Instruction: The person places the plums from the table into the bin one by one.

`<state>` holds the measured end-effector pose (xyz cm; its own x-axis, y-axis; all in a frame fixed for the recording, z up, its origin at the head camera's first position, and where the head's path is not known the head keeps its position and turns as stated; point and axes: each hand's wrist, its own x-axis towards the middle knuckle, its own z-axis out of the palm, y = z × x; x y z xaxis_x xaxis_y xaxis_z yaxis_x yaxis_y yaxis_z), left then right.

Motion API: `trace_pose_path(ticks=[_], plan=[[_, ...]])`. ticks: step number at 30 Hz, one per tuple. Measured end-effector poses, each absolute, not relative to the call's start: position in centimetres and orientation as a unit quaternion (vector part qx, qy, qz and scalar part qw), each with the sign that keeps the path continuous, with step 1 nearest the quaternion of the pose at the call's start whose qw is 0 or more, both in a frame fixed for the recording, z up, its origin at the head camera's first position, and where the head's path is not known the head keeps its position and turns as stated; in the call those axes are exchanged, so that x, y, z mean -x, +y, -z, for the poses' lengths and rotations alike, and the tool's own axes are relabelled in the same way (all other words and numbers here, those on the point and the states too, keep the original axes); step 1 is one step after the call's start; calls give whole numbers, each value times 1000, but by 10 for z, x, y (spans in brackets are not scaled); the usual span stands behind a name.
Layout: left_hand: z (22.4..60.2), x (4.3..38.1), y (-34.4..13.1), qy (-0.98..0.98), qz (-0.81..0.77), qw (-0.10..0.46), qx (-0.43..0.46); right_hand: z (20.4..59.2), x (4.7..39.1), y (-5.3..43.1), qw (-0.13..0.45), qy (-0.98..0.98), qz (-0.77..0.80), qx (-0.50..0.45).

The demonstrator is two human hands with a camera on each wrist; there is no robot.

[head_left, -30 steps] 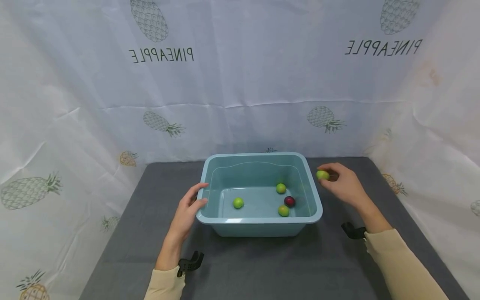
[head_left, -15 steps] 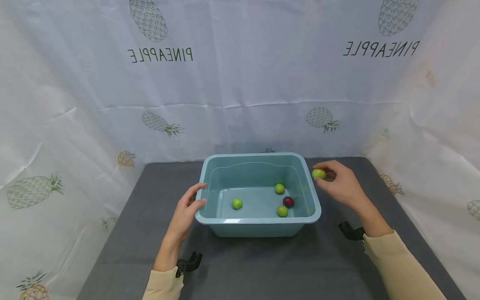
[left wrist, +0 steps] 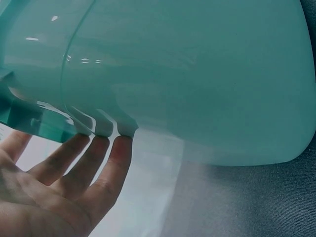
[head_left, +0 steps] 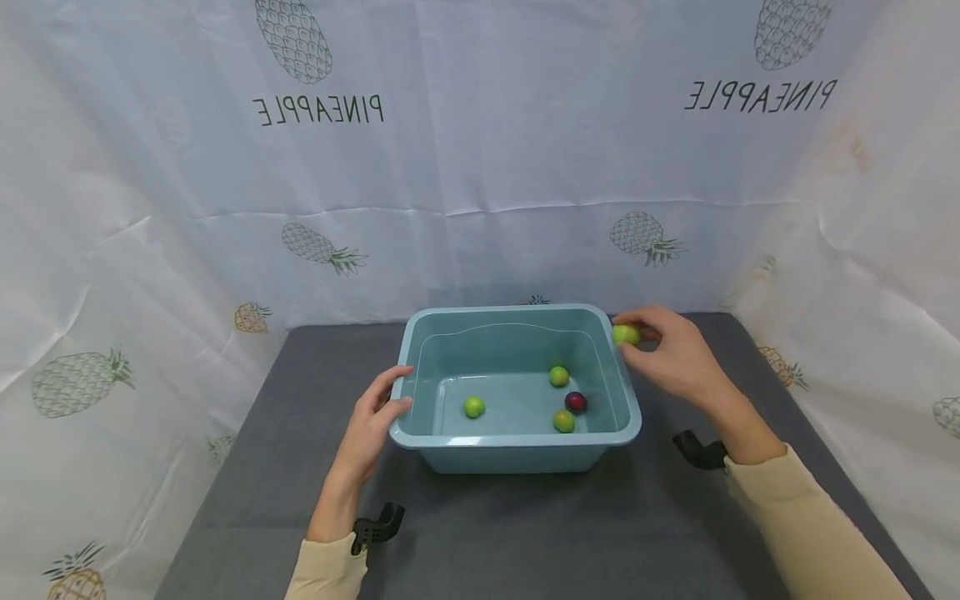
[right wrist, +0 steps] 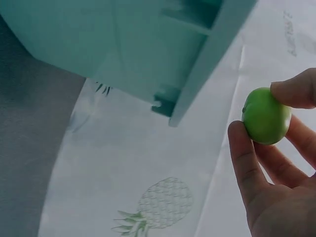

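A light blue-green plastic basin (head_left: 517,440) stands on the dark table. My left hand (head_left: 372,421) holds its left rim, thumb and one finger over the edge. Other fingertips press the outer wall under the rim in the left wrist view. My right hand (head_left: 675,354) pinches a small, smooth, round green fruit (right wrist: 266,116) between thumb and fingertips. In the head view that fruit overlaps the basin's right rim near the back corner. On the basin floor lie a bright green fruit (head_left: 474,407), two more green fruits (head_left: 558,376) and a dark red plum-like fruit (head_left: 576,402).
The table has a dark grey cover (head_left: 480,533). White cloth with pineapple prints (head_left: 487,150) hangs behind it and along both sides. A black wrist mount (head_left: 701,451) sits on the right forearm and another black mount (head_left: 378,527) on the left.
My right hand has carried the green fruit left and slightly up, from beside the basin to its right rim. My left hand keeps its hold on the left rim.
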<state>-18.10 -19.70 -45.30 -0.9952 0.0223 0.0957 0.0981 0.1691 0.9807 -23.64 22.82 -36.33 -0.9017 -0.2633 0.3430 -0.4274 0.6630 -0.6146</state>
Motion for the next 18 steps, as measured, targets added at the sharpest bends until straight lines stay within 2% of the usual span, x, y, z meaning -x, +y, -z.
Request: trace_pose_path(ticks=[18], plan=[[452, 181, -196, -767, 639, 32, 37, 323, 240, 200, 111, -905, -314, -264]])
